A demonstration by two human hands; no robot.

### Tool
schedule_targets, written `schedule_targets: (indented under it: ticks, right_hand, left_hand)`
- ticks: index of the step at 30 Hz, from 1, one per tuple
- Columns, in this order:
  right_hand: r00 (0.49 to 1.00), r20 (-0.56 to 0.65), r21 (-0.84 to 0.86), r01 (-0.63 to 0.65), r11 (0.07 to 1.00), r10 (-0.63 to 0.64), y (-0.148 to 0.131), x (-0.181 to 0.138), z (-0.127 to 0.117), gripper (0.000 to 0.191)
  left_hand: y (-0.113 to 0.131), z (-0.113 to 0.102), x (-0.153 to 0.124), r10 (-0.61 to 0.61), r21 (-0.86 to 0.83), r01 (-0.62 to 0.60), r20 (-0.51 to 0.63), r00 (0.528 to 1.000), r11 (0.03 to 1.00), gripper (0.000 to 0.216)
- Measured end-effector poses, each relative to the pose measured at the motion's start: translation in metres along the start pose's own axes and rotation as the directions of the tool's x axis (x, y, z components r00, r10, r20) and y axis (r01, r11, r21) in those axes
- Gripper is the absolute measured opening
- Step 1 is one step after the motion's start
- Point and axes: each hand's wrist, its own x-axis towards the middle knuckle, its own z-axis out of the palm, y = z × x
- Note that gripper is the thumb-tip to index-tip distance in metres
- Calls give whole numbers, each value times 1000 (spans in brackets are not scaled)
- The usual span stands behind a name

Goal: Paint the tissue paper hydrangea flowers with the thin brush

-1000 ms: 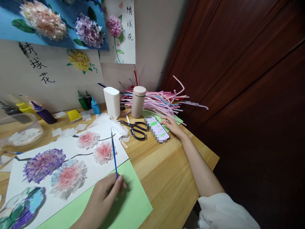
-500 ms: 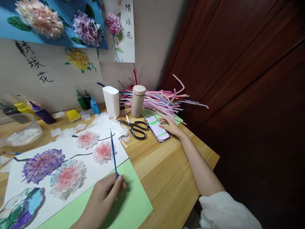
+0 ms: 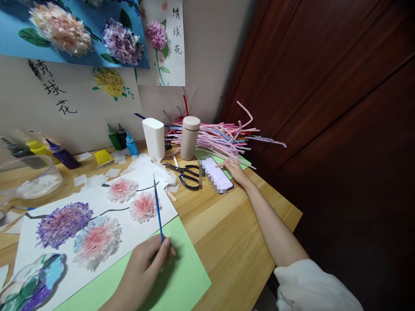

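Observation:
My left hand (image 3: 147,265) is closed around the lower end of a blue paintbrush (image 3: 157,207), whose bristles point up and away over the white paper (image 3: 129,242). On that paper are several ruffled tissue-paper flowers: a purple one (image 3: 65,224), a larger pink, white and blue one (image 3: 97,239), and smaller pink-and-white ones (image 3: 144,207). Dark painted stems run between them. At the right, my right hand (image 3: 236,172) rests beside a smartphone (image 3: 218,176), index finger stretched onto its lit screen. That hand grips nothing; some of its fingers are partly hidden.
Black-handled scissors (image 3: 188,176) lie left of the phone. Behind stand a beige tumbler (image 3: 190,138), a white container (image 3: 154,139) and a pile of pink pipe cleaners (image 3: 217,140). Paint bottles (image 3: 63,154) line the wall. A paint-smeared palette (image 3: 39,280) overlaps the paper; green paper (image 3: 184,263) lies beneath.
The phone screen has gone from green message bubbles to a mostly pale page. My right index finger has extended over it. The whole view has shifted slightly; the brush stays in my left hand.

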Motion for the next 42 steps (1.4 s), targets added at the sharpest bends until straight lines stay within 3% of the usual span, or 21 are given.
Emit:
schedule_targets:
  ticks: [7, 19, 25, 32, 42]
  right_hand:
    - [999, 32, -82, 34, 996, -32, -3, -2, 6, 40]
    - [998, 36, 85, 51, 995, -54, -3, -2, 0, 59]
    - [997, 65, 103, 29, 994, -36, -3, -1, 1, 51]
    - [992, 116, 142, 37, 989, -54, -5, -3, -5, 57]
    - [983, 175, 174, 33, 984, -63, -3, -5, -12, 50]
  left_hand:
    - [-1, 0, -1, -2, 0, 2, 4, 1000, 1000, 47]
    - [-1, 0, 0, 12, 28, -11, -3, 1000, 1000, 47]
    - [1, 0, 1, 15, 29, -14, -10, 1000, 999, 48]
    - [1, 1, 0, 20, 28, -19, -9, 1000, 999, 47]
    - [0, 1, 0, 20, 18, -20, -6, 1000, 1000, 47]
